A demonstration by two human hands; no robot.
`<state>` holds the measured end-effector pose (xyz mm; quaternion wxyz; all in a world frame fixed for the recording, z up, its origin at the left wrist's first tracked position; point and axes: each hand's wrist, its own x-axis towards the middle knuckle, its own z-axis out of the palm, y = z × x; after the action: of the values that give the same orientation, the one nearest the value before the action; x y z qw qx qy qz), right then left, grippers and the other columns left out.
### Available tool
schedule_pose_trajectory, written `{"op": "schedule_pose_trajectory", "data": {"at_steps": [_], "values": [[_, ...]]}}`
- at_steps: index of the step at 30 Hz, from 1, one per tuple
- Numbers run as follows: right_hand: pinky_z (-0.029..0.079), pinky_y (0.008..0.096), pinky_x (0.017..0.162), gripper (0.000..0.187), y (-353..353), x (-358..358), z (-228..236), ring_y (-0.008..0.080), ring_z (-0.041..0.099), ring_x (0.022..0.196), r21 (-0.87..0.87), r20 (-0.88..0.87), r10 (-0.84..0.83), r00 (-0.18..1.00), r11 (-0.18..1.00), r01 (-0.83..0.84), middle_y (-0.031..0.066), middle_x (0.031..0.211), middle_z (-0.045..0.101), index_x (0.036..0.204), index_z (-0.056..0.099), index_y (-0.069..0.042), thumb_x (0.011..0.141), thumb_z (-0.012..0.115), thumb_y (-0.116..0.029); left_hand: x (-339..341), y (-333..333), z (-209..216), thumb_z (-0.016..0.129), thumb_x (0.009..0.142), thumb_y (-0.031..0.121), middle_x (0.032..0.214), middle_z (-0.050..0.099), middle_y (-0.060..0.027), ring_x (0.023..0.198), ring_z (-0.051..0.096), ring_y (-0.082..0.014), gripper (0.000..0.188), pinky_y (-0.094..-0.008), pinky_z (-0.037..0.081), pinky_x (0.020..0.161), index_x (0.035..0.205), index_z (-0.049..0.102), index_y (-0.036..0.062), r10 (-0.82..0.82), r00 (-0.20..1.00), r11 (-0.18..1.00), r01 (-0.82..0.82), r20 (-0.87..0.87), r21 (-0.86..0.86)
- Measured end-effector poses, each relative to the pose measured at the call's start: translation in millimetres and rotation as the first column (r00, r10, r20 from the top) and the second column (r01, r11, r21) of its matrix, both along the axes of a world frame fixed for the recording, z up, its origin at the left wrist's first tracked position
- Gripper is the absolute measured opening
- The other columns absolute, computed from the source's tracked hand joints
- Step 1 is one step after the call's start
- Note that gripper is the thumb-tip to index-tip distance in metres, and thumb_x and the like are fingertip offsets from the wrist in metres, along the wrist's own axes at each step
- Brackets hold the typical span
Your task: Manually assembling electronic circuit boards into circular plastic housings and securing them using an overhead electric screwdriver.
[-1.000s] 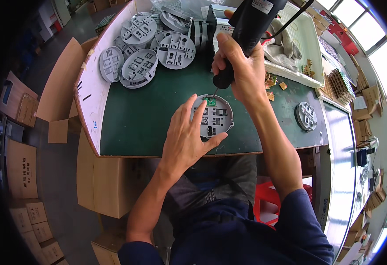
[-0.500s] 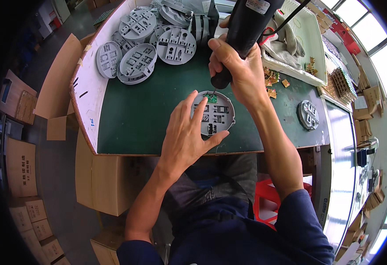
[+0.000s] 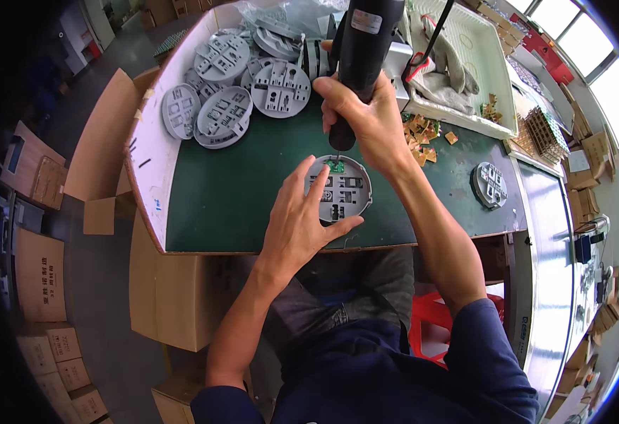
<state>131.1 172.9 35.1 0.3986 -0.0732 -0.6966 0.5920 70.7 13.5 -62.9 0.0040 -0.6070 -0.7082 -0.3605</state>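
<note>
Centre of frame: one round grey plastic housing [image 3: 352, 200] with green circuit board [image 3: 335, 167], left hand [image 3: 294, 219] splayed over its left side, whether gripping cannot be told, right hand [image 3: 371, 120] wrapped around a black electric screwdriver [image 3: 363, 60], bit down at the board.

Worktop [image 3: 253, 191]: 1. Above it: 1 driver [image 3: 371, 46]. On it: 1 tray [image 3: 493, 71], 1 board [image 3: 335, 167], 1 centre disc [image 3: 360, 190], 1 right disc [image 3: 491, 185], at least 6 rear-left discs [image 3: 280, 88].
</note>
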Motion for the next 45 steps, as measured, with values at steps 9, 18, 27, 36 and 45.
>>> {"op": "schedule_pose_trajectory", "data": {"at_steps": [9,18,27,36,45], "values": [[0.054,0.0301,0.065,0.059,24.2,1.8,32.4,0.0126,0.062,0.067,0.079,-0.052,-0.08,0.995,0.993,0.084,0.0031,0.078,0.062,0.142,0.049,0.002,0.098,0.073,-0.028,-8.1,-11.8,11.0,0.09,0.073,0.043,0.149,0.043,-0.0239,0.135,0.048,-0.0417,0.104,-0.0474,0.045,0.111,0.153,0.037,0.0021,-0.108,0.982,0.99,0.093,0.153,0.104],[0.048,0.0362,0.102,0.063,2.2,51.4,20.3,0.0225,0.063,0.12,0.33,-0.023,-0.504,0.863,0.811,0.483,0.0143,0.125,0.067,0.15,0.047,-0.005,0.103,0.06,-0.046,-32.2,-8.4,35.5,0.096,0.065,0.039,0.151,0.043,-0.0242,0.137,0.047,-0.0393,0.111,-0.0477,0.042,0.113,0.152,0.038,-0.001,-0.061,0.998,0.893,0.059,-0.011,0.447],[0.048,0.0466,0.107,0.083,-49.3,110.0,-28.5,0.034,0.052,0.135,-0.789,-0.191,0.416,0.889,0.474,-0.391,0.0213,0.151,0.048,0.157,0.037,-0.006,0.098,0.059,-0.06,-10.2,17.1,39.2,0.094,0.068,0.043,0.157,0.038,-0.0229,0.148,0.036,-0.0408,0.112,-0.0522,0.033,0.12,0.155,0.034,0.0025,-0.502,0.86,0.779,0.493,-0.086,0.388],[0.039,0.0431,0.116,0.112,76.3,259.8,-4.1,0.0379,0.044,0.143,0.704,0.453,-0.734,0.507,0.643,0.301,0.0221,0.157,0.039,0.16,0.033,-0.013,0.069,0.092,-0.041,-136.2,14.7,42.6,0.074,0.094,0.024,0.138,0.059,-0.0203,0.127,0.056,-0.0389,0.048,-0.045,0.045,0.107,0.134,0.059,0.0012,0.283,0.941,0.943,-0.238,-0.186,0.233],[0.04,0.0492,0.115,0.106,103.2,295.5,-40.0,0.0433,0.048,0.135,0.689,0.703,-0.699,0.128,0.715,0.116,0.0217,0.155,0.039,0.159,0.035,-0.019,0.07,0.087,-0.046,-154.6,26.5,29.0,0.073,0.094,0.021,0.113,0.069,-0.0162,0.104,0.066,-0.0361,0.03,-0.0422,0.051,0.09,0.114,0.067,0.0003,0.303,0.937,0.953,-0.301,-0.172,0.04]]}}
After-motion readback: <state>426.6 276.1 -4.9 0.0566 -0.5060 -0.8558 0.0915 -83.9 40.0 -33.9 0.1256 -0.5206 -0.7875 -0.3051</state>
